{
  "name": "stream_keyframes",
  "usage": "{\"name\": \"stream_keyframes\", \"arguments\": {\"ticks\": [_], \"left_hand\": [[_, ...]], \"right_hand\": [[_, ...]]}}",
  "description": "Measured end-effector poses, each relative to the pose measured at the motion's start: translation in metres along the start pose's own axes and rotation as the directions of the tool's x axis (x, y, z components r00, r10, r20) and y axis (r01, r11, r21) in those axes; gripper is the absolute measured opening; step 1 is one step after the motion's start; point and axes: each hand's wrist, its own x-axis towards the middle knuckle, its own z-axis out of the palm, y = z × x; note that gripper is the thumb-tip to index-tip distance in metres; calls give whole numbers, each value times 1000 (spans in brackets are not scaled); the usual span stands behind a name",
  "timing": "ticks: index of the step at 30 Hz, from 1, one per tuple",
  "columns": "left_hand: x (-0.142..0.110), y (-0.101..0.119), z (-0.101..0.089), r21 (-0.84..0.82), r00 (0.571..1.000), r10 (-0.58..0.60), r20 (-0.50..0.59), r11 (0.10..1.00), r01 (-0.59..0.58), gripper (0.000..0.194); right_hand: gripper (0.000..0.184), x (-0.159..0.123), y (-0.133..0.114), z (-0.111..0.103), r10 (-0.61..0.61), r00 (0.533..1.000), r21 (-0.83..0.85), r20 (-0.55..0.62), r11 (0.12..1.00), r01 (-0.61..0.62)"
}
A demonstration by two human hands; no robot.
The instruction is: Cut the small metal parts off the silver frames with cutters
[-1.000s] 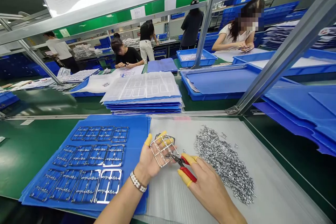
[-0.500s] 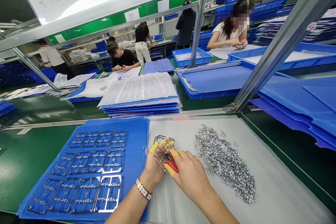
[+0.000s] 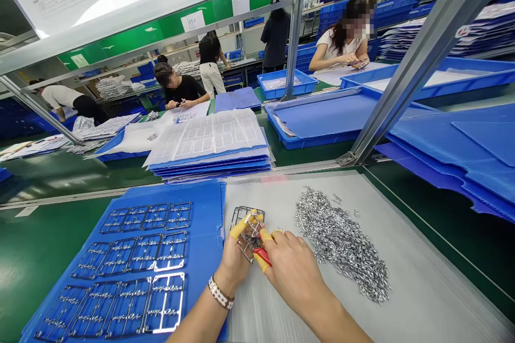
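Observation:
My left hand, with yellow finger covers, is closed around a small metal lattice frame held tilted above the translucent sheet. In my right hand is a pair of red-handled nippers. The dark jaws reach into the lattice; whether they touch a bar is hard to see. Beyond my left fingers another dark metal frame lies partly covered. To the left, a blue sheet bears rows of similar frames with thin script-like parts inside. A heap of small silvery metal pieces lies right of my right hand.
A stack of blue and translucent sheets stands beyond the work surface. Behind a slanted metal post is a blue tray. Blue sheets overhang at the right. Several people work farther back.
My left fingers have curled around the frame from a flatter palm. My right hand has moved left, bringing the nippers deeper over the lattice. The whole view has shifted slightly.

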Motion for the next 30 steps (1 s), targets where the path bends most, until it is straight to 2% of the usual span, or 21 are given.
{"name": "stream_keyframes", "arguments": {"ticks": [3,7,9,16,30], "left_hand": [[-2,4,3,-71,998,-46,41,996,48,33],[-3,8,3,-185,984,-153,97,968,168,32],[-3,7,2,-205,979,-169,113,960,190,33],[-5,4,4,-152,989,-131,71,978,140,30],[-6,2,3,-79,995,-99,31,992,101,39]], "right_hand": [[36,-1,8,-2,19,1000,5,-10,1000,-19],[29,3,19,-3,69,997,-5,-33,998,-69],[28,6,21,-1,77,996,-2,-37,997,-78],[31,8,19,0,75,996,14,-46,997,-75],[31,9,17,-6,84,996,19,-7,996,-84]]}}
